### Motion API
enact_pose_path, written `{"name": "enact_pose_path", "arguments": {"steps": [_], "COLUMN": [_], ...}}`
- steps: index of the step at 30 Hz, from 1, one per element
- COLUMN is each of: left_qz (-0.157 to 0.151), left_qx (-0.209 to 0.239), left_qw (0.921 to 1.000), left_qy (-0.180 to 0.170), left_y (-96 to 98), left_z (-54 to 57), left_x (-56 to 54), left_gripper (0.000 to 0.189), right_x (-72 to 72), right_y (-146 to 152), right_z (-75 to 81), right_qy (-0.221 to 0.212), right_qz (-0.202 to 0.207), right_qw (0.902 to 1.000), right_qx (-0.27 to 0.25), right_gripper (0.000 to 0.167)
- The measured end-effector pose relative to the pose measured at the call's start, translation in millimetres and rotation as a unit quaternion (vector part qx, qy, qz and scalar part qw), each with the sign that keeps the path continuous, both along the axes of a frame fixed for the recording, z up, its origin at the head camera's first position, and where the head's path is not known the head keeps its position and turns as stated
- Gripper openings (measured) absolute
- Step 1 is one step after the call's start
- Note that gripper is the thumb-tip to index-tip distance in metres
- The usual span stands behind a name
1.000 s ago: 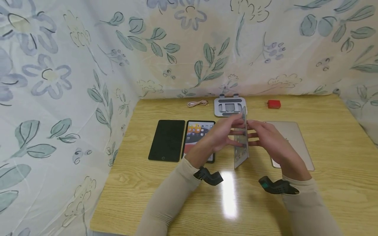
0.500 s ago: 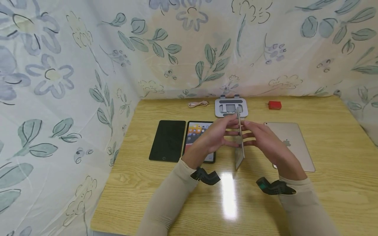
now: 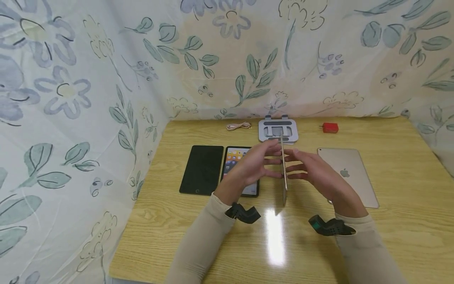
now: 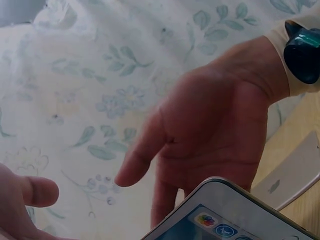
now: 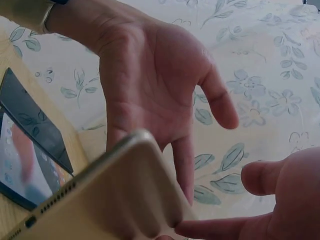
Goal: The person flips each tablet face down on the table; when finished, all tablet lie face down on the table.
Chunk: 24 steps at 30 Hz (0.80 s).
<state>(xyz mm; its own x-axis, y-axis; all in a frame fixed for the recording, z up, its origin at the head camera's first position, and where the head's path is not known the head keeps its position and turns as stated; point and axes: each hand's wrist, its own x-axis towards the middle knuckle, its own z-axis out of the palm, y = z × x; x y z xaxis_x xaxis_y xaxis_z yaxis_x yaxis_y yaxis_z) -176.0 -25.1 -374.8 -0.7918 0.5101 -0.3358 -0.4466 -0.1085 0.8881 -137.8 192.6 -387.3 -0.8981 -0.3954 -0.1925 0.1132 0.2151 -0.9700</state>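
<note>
A thin gold-backed tablet [image 3: 283,165] stands upright on edge between my two hands, almost edge-on in the head view. My left hand [image 3: 253,161] touches its screen side with extended fingers. From the other side, my right hand [image 3: 315,169] touches the back with its fingertips. The tablet's lit screen [image 4: 225,212] with app icons shows in the left wrist view. In the right wrist view its gold back [image 5: 95,200] has a port and speaker holes along one edge. Both thumbs are spread away from the tablet; some fingertips are hidden behind it.
On the wooden table [image 3: 152,236] lie a dark tablet [image 3: 203,169], a lit tablet [image 3: 252,187] partly behind the left forearm, and a gold tablet [image 3: 349,169] face down. Farther back are a coiled cable [image 3: 238,126], a grey folding stand [image 3: 262,128] and a red plug adapter [image 3: 330,127].
The tablet between the hands has turned from showing its screen at an angle to nearly edge-on. Both hands have shifted a little left with it.
</note>
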Motion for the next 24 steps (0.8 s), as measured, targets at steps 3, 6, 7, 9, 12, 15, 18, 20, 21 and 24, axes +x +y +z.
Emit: {"name": "enact_pose_path", "arguments": {"steps": [3,6,7,9,12,15,18,20,21,24], "left_qz": [0.005,0.007,0.007,0.01,0.013,0.016,0.018,0.02,0.022,0.028], "left_qx": [-0.002,0.0,0.001,0.001,0.002,0.003,0.005,0.004,0.003,0.0], "left_qw": [1.0,1.0,1.0,1.0,0.9999,0.9998,0.9998,0.9998,0.9997,0.9996], "left_qy": [-0.002,-0.002,-0.002,0.0,0.004,0.005,0.006,0.007,0.008,0.008], "left_y": [-3.4,-7.1,-8.3,-10.7,-13.6,-15.6,-17.0,-18.1,-18.7,-20.1], "left_z": [-0.9,-1.6,-1.7,-1.9,-2.9,-4.2,-4.8,-4.7,-5.0,-5.5], "left_x": [0.4,1.3,1.7,2.4,3.2,3.5,3.6,4.0,4.1,4.4], "left_gripper": [0.061,0.063,0.063,0.063,0.062,0.06,0.058,0.056,0.055,0.052], "right_x": [-0.7,-1.6,-2.0,-3.0,-4.4,-5.7,-6.8,-7.6,-7.8,-8.1], "right_y": [2,5,6,8,11,14,17,19,19,20], "right_z": [-4.7,-11.0,-13.4,-18.1,-25.5,-33.4,-40.2,-43.6,-44.8,-47.1], "right_qy": [-0.004,-0.015,-0.018,-0.026,-0.036,-0.045,-0.054,-0.06,-0.064,-0.072], "right_qz": [0.009,0.01,0.01,0.007,0.004,0.002,0.002,0.001,-0.001,-0.002], "right_qw": [0.9999,0.9995,0.9994,0.9991,0.9986,0.9981,0.9976,0.9973,0.9971,0.9965], "right_qx": [0.012,0.026,0.029,0.032,0.039,0.042,0.043,0.041,0.041,0.043], "right_gripper": [0.075,0.079,0.08,0.081,0.083,0.083,0.083,0.083,0.083,0.084]}}
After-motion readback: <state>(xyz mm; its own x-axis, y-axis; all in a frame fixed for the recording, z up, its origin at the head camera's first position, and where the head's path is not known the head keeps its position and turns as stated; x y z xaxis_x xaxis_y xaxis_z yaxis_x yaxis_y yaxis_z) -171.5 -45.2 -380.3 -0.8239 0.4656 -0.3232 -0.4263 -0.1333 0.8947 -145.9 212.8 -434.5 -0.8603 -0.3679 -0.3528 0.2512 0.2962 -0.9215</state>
